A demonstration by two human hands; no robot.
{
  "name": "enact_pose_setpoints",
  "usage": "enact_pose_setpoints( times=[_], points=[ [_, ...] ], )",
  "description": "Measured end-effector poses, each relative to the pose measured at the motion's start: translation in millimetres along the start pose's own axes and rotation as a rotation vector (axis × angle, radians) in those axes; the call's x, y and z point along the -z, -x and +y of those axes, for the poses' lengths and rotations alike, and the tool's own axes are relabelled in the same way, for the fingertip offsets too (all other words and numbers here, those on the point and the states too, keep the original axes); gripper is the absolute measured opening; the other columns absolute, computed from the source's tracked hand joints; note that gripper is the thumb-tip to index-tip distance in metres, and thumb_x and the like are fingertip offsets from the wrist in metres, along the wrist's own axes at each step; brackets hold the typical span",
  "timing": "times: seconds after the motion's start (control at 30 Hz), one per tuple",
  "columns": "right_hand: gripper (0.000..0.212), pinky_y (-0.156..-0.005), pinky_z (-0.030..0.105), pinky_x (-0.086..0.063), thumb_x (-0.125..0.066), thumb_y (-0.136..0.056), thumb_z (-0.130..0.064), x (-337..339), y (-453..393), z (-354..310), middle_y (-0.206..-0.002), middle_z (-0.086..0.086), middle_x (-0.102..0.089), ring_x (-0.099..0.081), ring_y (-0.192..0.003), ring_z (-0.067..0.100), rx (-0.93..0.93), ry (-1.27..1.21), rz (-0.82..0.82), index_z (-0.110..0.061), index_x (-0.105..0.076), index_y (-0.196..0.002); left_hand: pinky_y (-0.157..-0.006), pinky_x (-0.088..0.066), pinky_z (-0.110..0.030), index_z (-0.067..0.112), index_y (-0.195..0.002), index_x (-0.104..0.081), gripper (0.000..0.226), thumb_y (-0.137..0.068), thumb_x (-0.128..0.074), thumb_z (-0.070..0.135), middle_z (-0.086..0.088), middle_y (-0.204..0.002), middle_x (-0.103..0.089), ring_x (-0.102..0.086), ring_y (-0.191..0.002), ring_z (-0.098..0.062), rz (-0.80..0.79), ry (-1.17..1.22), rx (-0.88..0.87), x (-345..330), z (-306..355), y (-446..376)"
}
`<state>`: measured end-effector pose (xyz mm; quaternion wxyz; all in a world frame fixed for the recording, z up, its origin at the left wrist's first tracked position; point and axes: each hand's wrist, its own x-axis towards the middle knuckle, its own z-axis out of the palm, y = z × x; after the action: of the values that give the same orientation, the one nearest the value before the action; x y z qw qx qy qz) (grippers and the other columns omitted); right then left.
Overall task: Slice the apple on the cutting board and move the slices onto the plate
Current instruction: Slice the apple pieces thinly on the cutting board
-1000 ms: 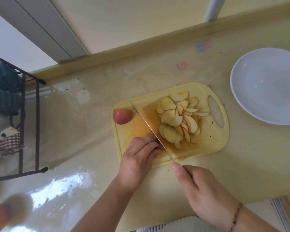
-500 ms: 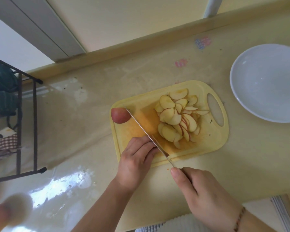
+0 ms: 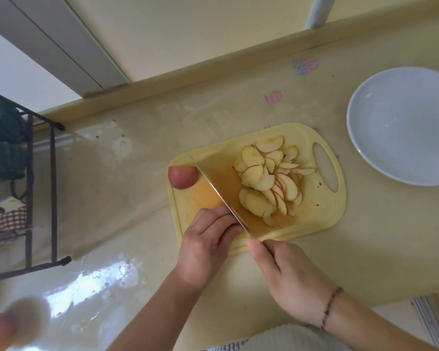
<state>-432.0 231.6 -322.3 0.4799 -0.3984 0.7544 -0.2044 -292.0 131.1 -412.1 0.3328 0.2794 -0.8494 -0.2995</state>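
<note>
A yellow cutting board (image 3: 314, 214) lies on the counter with a pile of thin apple slices (image 3: 264, 181) on its right half. An uncut red apple piece (image 3: 181, 177) sits at the board's left edge. My right hand (image 3: 289, 279) grips the handle of a knife (image 3: 221, 191). Its blade runs diagonally across the board, and its tip is just above the apple piece. My left hand (image 3: 205, 247) rests on the board's near edge with its fingertips against the blade; anything under them is hidden. The white plate (image 3: 401, 127) stands to the right, apart from the board.
A dark wire rack (image 3: 52, 193) with cloth items stands at the left. A raised ledge runs along the back of the counter. A blurred round object (image 3: 8, 323) is at the bottom left corner. The counter surface is glossy and wet-looking near me.
The blade has slid a little along its length beside my left fingertips. Both hands, the apple piece and the slices stay where they were.
</note>
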Motion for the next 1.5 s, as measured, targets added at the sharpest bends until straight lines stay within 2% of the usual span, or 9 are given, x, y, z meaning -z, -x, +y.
enact_pose_setpoints(
  times=[0.23, 0.33, 0.5, 0.67, 0.83, 1.0, 1.23, 1.33, 1.5],
  points=[
    [0.063, -0.051, 0.021, -0.035, -0.017, -0.076, -0.073, 8, 6, 12, -0.045, -0.006, -0.045, -0.041, -0.044, 0.007, -0.069, -0.047, 0.008, -0.018, -0.040, -0.057, -0.087, -0.055, -0.026, 0.002, -0.096, -0.077, 0.011, -0.085, -0.081, 0.003, -0.002, -0.106, -0.069, -0.066, -0.093, -0.017, -0.010, -0.034, 0.036, 1, -4, 3],
    [0.064, -0.055, 0.030, -0.038, -0.016, -0.079, -0.073, 18, -1, 9, -0.045, -0.004, -0.037, -0.034, -0.042, 0.006, -0.068, -0.063, -0.005, -0.016, -0.038, -0.058, -0.090, -0.053, -0.023, 0.001, -0.095, -0.076, 0.013, -0.083, -0.081, 0.000, -0.004, -0.104, -0.069, -0.065, -0.095, -0.016, -0.004, -0.034, 0.038, 2, -3, 4],
    [0.062, -0.055, 0.032, -0.040, -0.020, -0.081, -0.069, 16, 12, -4, -0.051, 0.002, -0.044, -0.040, -0.046, 0.008, -0.052, -0.041, -0.011, -0.016, -0.040, -0.059, -0.088, -0.054, -0.023, 0.000, -0.095, -0.076, 0.015, -0.082, -0.082, -0.001, -0.008, -0.102, -0.071, -0.066, -0.094, -0.018, 0.007, -0.034, 0.042, 2, -3, 5],
    [0.063, -0.056, 0.034, -0.040, -0.021, -0.081, -0.070, 10, 21, -2, -0.051, 0.001, -0.044, -0.040, -0.047, 0.008, -0.036, -0.037, -0.009, -0.014, -0.040, -0.059, -0.089, -0.053, -0.021, 0.000, -0.096, -0.077, 0.010, -0.087, -0.078, 0.004, -0.008, -0.103, -0.072, -0.066, -0.095, -0.016, 0.010, -0.027, 0.040, 3, -4, 5],
    [0.069, -0.049, 0.029, -0.033, -0.019, -0.077, -0.079, 7, 25, 5, -0.047, 0.000, -0.039, -0.036, -0.046, 0.009, 0.000, -0.038, 0.026, -0.015, -0.036, -0.057, -0.090, -0.051, -0.019, -0.001, -0.095, -0.077, 0.012, -0.092, -0.072, 0.009, -0.007, -0.103, -0.072, -0.065, -0.094, -0.015, 0.018, -0.019, 0.032, 2, -3, 4],
    [0.059, -0.048, 0.022, -0.026, -0.023, -0.078, -0.069, 7, 29, 0, -0.046, -0.001, -0.036, -0.034, -0.047, 0.012, -0.016, -0.031, 0.016, -0.015, -0.031, -0.056, -0.088, -0.052, -0.019, -0.001, -0.093, -0.077, 0.019, -0.097, -0.067, 0.015, -0.003, -0.104, -0.071, -0.064, -0.094, -0.013, 0.041, 0.006, 0.036, 2, -1, 2],
    [0.059, -0.051, 0.022, -0.032, -0.018, -0.075, -0.071, 3, 26, -3, -0.049, -0.004, -0.045, -0.040, -0.050, 0.012, -0.042, 0.010, 0.002, -0.017, -0.034, -0.056, -0.088, -0.048, -0.014, 0.001, -0.094, -0.078, 0.025, -0.101, -0.061, 0.019, 0.000, -0.102, -0.070, -0.062, -0.093, -0.009, 0.035, 0.014, 0.045, 3, -1, 1],
    [0.059, -0.052, 0.023, -0.035, -0.017, -0.076, -0.071, 0, 19, -6, -0.048, 0.001, -0.042, -0.042, -0.049, 0.011, -0.045, 0.016, 0.012, -0.019, -0.038, -0.057, -0.089, -0.046, -0.012, 0.001, -0.094, -0.078, 0.030, -0.103, -0.058, 0.022, 0.000, -0.102, -0.070, -0.061, -0.092, -0.008, 0.038, 0.008, 0.048, 3, -1, -1],
    [0.061, -0.051, 0.025, -0.036, -0.013, -0.076, -0.073, -8, 2, -1, -0.050, -0.001, -0.042, -0.041, -0.047, 0.010, -0.016, 0.034, 0.022, -0.020, -0.040, -0.058, -0.090, -0.048, -0.013, 0.002, -0.094, -0.078, 0.015, -0.095, -0.065, 0.009, 0.004, -0.108, -0.068, -0.062, -0.094, -0.009, 0.021, -0.004, 0.035, 3, -2, 0]
  ],
)
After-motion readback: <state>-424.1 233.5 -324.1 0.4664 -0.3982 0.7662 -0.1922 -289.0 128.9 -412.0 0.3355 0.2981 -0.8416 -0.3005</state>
